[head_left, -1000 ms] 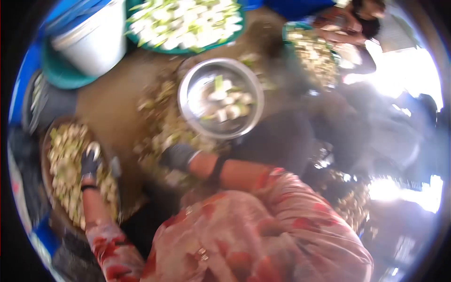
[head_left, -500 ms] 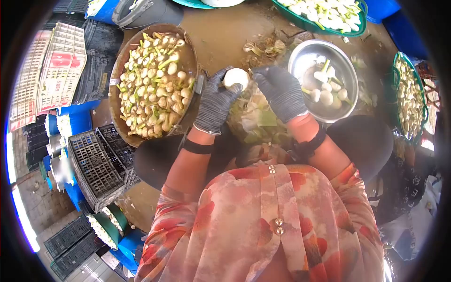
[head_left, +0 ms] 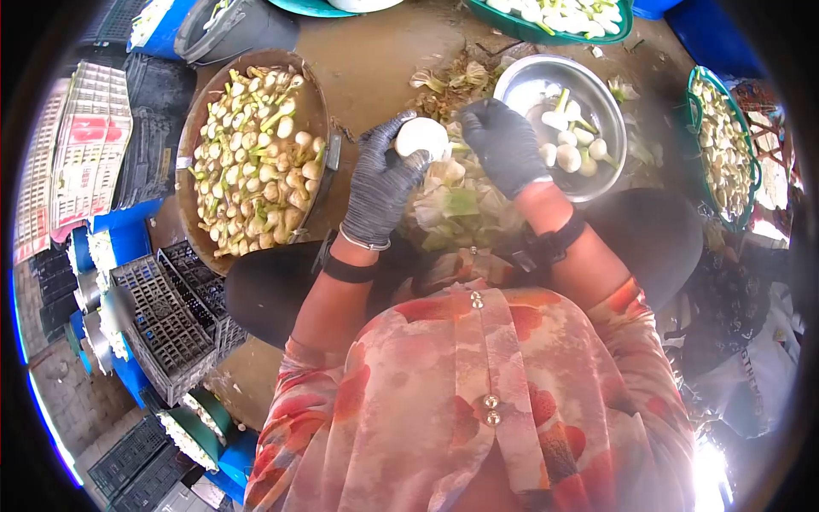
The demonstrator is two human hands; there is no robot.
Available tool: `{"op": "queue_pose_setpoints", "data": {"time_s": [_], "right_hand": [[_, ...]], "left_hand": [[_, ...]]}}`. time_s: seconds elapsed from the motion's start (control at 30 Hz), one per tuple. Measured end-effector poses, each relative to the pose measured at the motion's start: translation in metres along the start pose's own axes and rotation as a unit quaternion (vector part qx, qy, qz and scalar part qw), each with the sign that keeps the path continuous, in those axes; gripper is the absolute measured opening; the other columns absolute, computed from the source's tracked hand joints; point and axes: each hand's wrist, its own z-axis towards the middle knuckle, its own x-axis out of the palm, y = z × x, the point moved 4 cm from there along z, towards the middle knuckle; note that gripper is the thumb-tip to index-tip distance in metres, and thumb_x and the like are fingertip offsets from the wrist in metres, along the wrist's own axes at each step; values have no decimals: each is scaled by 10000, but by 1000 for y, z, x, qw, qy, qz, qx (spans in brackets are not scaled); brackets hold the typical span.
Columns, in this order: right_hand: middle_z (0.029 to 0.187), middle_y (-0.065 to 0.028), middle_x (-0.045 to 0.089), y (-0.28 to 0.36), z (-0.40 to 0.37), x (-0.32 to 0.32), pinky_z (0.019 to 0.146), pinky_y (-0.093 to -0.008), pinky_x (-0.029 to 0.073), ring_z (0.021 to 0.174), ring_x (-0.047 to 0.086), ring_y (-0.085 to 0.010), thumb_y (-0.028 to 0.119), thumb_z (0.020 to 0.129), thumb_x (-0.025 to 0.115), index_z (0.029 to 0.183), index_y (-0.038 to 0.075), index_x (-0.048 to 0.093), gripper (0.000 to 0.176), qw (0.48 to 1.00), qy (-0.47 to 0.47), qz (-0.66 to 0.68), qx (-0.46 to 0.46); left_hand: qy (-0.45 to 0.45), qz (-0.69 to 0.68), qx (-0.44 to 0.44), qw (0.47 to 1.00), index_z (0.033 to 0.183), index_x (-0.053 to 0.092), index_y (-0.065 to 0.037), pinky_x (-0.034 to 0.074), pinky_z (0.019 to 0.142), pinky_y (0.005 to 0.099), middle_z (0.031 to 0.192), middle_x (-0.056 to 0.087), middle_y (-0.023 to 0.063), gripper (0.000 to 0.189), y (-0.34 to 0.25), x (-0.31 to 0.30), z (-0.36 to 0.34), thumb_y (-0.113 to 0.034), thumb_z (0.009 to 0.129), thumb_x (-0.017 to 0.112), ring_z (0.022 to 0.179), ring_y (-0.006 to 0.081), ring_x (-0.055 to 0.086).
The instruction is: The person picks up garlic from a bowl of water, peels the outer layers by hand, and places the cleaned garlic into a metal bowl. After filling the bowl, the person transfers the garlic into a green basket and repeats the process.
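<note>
My left hand [head_left: 381, 175], in a dark grey glove, is wrapped round a smooth white garlic bulb [head_left: 421, 139]. A short pale-green stem sticks out from the bulb toward my right hand [head_left: 503, 147], which is gloved too. That hand is closed beside the stem, and what its fingers hold is hidden. Peeled bulbs with stems [head_left: 570, 141] lie in a steel bowl [head_left: 620, 128] just right of my right hand. Below both hands is a heap of loose peelings [head_left: 465, 205]. Left of my left hand, a wide round tub [head_left: 189, 188] is filled with unpeeled bulbs.
Green baskets of white bulbs stand at the top right [head_left: 627, 26] and far right [head_left: 754, 183]. Plastic crates [head_left: 162, 307] sit at the left, with stacked pale crates [head_left: 94, 128] beyond. A grey bucket [head_left: 247, 38] stands behind the tub. More peelings [head_left: 465, 81] lie on the wet floor.
The whole view has shifted, so most things appear farther left. My right hand has come closer to the bulb, and the stem now shows between the hands.
</note>
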Motion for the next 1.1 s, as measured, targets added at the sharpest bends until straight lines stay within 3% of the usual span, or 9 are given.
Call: {"op": "queue_pose_setpoints", "data": {"time_s": [0.07,0.2,0.27,0.5,0.6,0.73,0.83,0.97,1.1], "right_hand": [[836,-170,685,17,-5,-8,708,-368,526,750,668,-307,211,897,644,946,34,676,186,1000,17,15,10],[792,-151,662,28,-13,10,683,-422,515,738,647,-330,220,859,663,884,65,676,157,978,-14,-123,-169],[773,-141,656,26,-13,16,683,-439,513,741,646,-336,234,827,669,857,85,674,152,982,-23,-136,-126],[773,-213,678,-3,6,13,752,-391,532,743,679,-341,255,880,587,949,21,691,265,997,24,37,63],[810,-216,684,-50,18,15,775,-405,524,784,675,-356,255,885,594,995,10,686,284,978,22,78,190],[948,-200,693,-59,21,16,861,-404,502,913,659,-348,260,914,597,1078,23,678,299,994,11,-104,-20],[1032,-172,685,8,9,-11,913,-400,481,991,639,-323,270,926,606,1115,79,686,280,993,-60,-19,-98],[938,-128,699,37,-4,4,843,-409,498,916,644,-315,248,887,636,1057,109,706,230,953,35,-150,-260],[851,-115,692,35,-15,8,782,-415,511,843,655,-310,221,876,635,917,103,702,142,970,58,-133,-193]], "left_hand": [[-22,65,8,998,1293,547,-38,494,948,317,1188,535,98,494,-2,-5,1,-4,822,689,1093,193,572],[-31,156,44,986,1290,553,-40,507,920,315,1159,518,96,501,2,-3,1,-12,814,705,1090,195,568],[-27,218,94,971,1289,555,-41,507,911,313,1149,519,99,502,5,0,3,-14,812,709,1091,192,564],[46,-5,53,998,1309,506,-23,463,998,340,1231,503,142,499,12,1,5,-29,837,667,1160,235,527],[58,-307,-123,942,1334,475,-16,460,1013,379,1280,506,148,489,3,1,2,-47,870,627,1216,237,504],[106,-465,-106,872,1392,404,-3,461,1022,447,1286,511,162,551,10,-9,8,-193,910,593,1189,270,523],[74,-444,-112,886,1397,401,-7,463,1014,425,1289,512,148,573,24,-12,10,-237,909,594,1188,253,521],[75,-361,-148,918,1328,465,-39,485,970,348,1179,535,117,490,27,-2,8,-133,880,642,1080,182,551],[98,-276,-140,946,1348,457,-46,460,963,292,1189,542,106,544,34,2,6,-150,857,669,1088,166,540]]}}
